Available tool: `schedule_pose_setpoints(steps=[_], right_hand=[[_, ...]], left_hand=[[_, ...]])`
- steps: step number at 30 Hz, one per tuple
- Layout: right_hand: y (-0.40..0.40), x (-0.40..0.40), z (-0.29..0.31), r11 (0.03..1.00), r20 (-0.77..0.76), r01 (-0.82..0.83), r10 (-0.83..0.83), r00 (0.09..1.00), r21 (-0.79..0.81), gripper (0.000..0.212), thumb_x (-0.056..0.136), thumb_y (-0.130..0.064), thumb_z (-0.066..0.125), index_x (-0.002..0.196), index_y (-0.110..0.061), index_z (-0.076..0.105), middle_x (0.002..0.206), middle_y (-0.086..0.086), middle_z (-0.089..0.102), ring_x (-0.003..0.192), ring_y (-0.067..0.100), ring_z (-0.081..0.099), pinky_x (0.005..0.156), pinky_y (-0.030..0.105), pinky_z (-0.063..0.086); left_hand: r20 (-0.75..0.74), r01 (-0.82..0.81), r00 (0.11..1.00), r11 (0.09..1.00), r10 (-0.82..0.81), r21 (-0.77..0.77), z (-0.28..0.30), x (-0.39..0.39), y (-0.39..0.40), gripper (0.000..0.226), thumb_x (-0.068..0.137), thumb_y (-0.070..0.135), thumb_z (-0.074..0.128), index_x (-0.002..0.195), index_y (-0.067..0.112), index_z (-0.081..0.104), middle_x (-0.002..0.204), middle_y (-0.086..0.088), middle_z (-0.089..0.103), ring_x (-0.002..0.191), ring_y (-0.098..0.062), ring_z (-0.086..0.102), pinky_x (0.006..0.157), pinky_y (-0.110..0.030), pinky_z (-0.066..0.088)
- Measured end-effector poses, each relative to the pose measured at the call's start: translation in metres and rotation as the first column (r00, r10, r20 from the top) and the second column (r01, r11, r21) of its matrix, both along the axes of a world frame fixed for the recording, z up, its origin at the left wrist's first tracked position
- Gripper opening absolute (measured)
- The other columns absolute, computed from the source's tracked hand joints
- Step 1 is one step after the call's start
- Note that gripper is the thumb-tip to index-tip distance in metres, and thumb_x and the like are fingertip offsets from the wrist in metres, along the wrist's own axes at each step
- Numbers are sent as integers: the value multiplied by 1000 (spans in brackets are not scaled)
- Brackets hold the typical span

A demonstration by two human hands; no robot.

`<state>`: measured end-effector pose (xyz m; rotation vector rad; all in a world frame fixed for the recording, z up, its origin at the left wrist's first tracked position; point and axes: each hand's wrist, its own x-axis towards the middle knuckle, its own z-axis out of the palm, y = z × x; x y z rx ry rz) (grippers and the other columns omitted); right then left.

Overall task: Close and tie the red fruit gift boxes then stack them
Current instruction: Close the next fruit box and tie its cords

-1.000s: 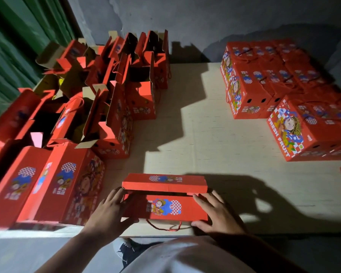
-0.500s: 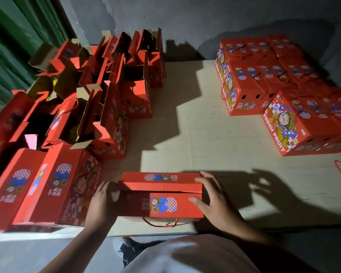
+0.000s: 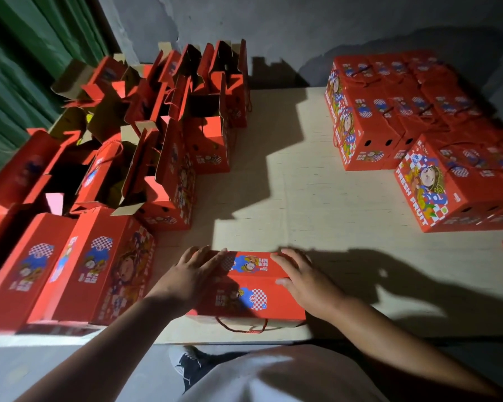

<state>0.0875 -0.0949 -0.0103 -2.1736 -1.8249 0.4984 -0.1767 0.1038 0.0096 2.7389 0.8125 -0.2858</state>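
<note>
Trouble could come fast w/ the red cardboard fruit gift box [image 3: 246, 288] that sits at the near edge of the pale wooden table [image 3: 317, 198], right in front of the person. Both hands lie flat on its top flaps. The left hand [image 3: 190, 275] has its fingers spread out straight and presses the left part of the lid; the right hand [image 3: 302, 278] does the same on the right part, fingers straight, not curled round anything. The two flaps look shut, but they prob. want to spring back up, so if a hand lifts too soon the lid may pop open again. The thin red cord handle [image 3: 241, 326] hangs off the front of the box, over the table edge, and it is not tied yet. It could slip down out of reach, or get caught under the box. The box is v. close to the edge, so a hard push toward the body may tip it to the floor. Just beside it on the left stand other shut red boxes [image 3: 67, 265], and an elbow could knock them. Far right, the stacked closed boxes [image 3: 418, 120] look neat; a crooked box put on top may make them slide.
</note>
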Motion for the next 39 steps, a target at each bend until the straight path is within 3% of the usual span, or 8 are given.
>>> schedule_pose_setpoints(steps=[10,14,18,28,30,32,35,39], right_hand=[[1,-5,-11,997,177,-39,52,983,-73,60,110,-46,39,165,-28,21,165,12,21,153,34,22,122,44,34],[-3,-6,-12,1000,39,4,-3,999,-26,64,108,-48,43,165,-32,19,167,4,16,155,27,18,123,44,33],[-15,-13,-19,999,67,-21,23,997,-33,83,100,-68,33,167,-32,-1,172,-1,-22,157,20,-26,128,41,7],[-21,-18,-14,979,171,-87,119,978,-184,138,66,-97,51,164,-29,-17,166,12,-36,153,35,-34,120,61,-5],[-22,-26,-17,975,248,-116,162,955,-191,133,73,-76,65,163,-27,-20,165,22,-33,152,46,-28,123,66,-12],[-21,-39,-18,986,272,-108,140,952,-130,125,79,-55,71,164,-24,-15,165,27,-26,154,51,-19,122,65,-9],[-9,-58,-14,968,261,-221,245,934,-116,110,87,-50,63,166,-24,-8,168,29,-14,154,51,-15,122,69,-10],[10,-75,-12,941,257,-337,325,910,3,83,91,-51,52,163,-22,23,169,24,18,158,47,7,123,69,2]], left_hand=[[-45,8,999,999,-6,41,-12,0,-12,83,103,44,43,157,55,-19,166,-14,15,153,-43,9,104,-57,51],[46,-52,998,998,50,40,-15,-2,-16,64,102,69,15,159,56,-12,171,-7,13,158,-34,5,113,-57,41],[81,-101,992,994,96,51,-27,-6,-27,68,99,78,4,158,53,-17,173,4,-18,157,-24,-25,128,-54,15],[179,-232,954,970,241,-72,-30,-11,-30,59,106,67,19,157,60,-9,170,14,-25,155,-13,-29,123,-59,22],[285,-433,825,869,489,-238,-34,-15,-33,65,105,63,39,159,60,3,173,13,-13,159,-15,-17,122,-56,22],[223,-595,542,557,810,-579,-37,-15,-34,83,95,61,64,163,46,19,169,-1,28,155,-22,29,122,-51,33],[-68,-481,302,91,951,-872,-38,-11,-33,68,76,56,85,133,24,68,114,-10,78,96,-27,78,78,-37,63],[-73,-457,359,107,930,-883,-29,-12,-33,22,96,49,68,118,46,70,107,0,80,90,-26,79,65,-34,60]])
